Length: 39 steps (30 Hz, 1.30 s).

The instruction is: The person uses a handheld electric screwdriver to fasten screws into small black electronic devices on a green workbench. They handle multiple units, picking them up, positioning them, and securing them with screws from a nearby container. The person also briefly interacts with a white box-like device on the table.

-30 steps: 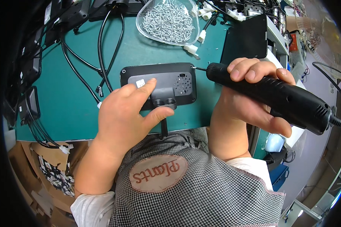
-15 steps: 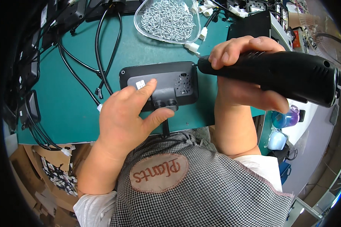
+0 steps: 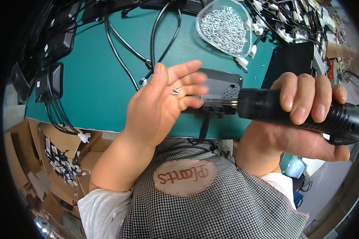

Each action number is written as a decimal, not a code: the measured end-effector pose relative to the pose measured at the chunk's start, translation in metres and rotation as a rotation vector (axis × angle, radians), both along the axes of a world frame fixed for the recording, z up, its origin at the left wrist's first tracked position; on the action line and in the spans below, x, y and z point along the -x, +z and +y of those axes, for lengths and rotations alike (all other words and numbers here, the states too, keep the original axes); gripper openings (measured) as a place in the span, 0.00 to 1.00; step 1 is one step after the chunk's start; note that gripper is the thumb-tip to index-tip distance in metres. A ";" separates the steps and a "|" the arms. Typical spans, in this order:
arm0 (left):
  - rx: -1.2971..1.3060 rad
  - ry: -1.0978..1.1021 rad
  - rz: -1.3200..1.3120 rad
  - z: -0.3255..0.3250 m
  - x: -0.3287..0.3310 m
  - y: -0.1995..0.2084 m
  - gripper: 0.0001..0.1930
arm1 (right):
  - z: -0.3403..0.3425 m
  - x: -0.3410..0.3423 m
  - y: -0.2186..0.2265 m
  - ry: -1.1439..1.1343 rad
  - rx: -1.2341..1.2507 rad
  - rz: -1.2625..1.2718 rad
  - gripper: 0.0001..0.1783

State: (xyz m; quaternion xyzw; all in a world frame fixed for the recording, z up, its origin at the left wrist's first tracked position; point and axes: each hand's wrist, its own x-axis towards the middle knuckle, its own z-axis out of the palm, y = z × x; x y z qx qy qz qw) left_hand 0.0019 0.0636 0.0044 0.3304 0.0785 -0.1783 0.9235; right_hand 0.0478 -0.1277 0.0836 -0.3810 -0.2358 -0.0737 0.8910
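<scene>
My left hand [image 3: 157, 97] is palm up with its fingers stretched out, slightly blurred. A few small silver screws [image 3: 177, 91] lie loose in that palm. My right hand [image 3: 303, 111] is wrapped round a black electric screwdriver [image 3: 263, 104], held level. Its tip points left toward my left fingers, over the right part of a black flat housing [image 3: 223, 79]. That housing lies on the bench with a perforated patch and a bracket [image 3: 213, 109] with a stem facing me. My left hand and the screwdriver hide part of it.
A clear plastic tub [image 3: 198, 30] of screws stands behind the housing. Black cables [image 3: 123, 57] run across the green bench [image 3: 92, 91]. More black housings [image 3: 56, 81] sit at the left, and a heap of white connectors [image 3: 283, 36] at the back right. Cardboard boxes [image 3: 96, 149] stand below left.
My left hand has left the housing and turned palm up, showing screws. The screwdriver has moved from the housing's upper right corner to lower over its right side. The view has shifted left.
</scene>
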 end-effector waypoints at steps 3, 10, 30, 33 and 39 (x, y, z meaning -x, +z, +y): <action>0.137 0.003 0.078 -0.005 0.001 0.010 0.39 | 0.015 -0.003 -0.004 0.072 0.043 -0.076 0.35; 0.164 -0.006 0.008 -0.002 0.008 0.011 0.40 | 0.016 -0.012 -0.023 0.236 0.070 -0.170 0.42; -0.086 -0.051 0.085 0.007 0.021 -0.005 0.10 | 0.018 -0.011 -0.007 0.157 -0.010 -0.076 0.37; -0.087 -0.054 0.055 0.006 0.021 -0.005 0.11 | 0.020 -0.012 -0.010 0.184 -0.013 -0.078 0.36; -0.297 -0.048 -0.097 0.006 0.023 -0.003 0.15 | 0.022 -0.014 -0.008 0.254 -0.026 -0.048 0.37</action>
